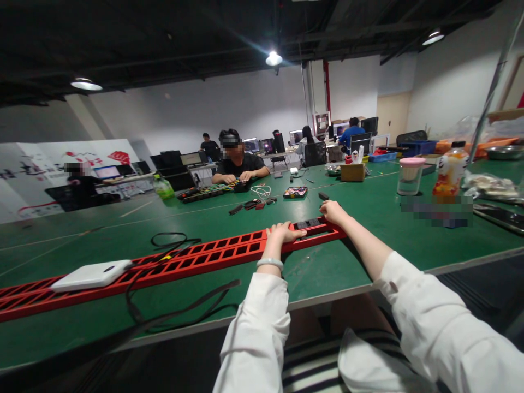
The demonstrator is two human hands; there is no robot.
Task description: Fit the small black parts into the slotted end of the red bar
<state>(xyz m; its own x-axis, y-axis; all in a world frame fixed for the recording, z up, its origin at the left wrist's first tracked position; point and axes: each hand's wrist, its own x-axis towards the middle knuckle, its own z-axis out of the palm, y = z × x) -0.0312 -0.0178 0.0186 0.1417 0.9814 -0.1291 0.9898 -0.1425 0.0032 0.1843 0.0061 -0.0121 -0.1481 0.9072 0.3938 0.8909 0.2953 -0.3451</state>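
A long red slotted frame (229, 252) lies across the green table. My left hand (283, 233) is closed over it near its right part, thumb stretched along the near side and the other fingers partly hidden. Black rectangular pieces (308, 224) sit in the frame's far row, between my two hands. At the frame's right end, my right hand (333, 213) is closed with bent fingers on the far edge; its fingertips are partly hidden. Just beyond it, a small black piece (323, 195) lies on the table.
A white power bank (93, 274) with a black cable (170, 237) rests on the frame's left part. Beyond lie dark loose pieces (254, 204) and a square patterned box (295, 192). A cup (410, 177) and juice bottle (450, 172) stand right. A co-worker (237, 161) handles wires opposite.
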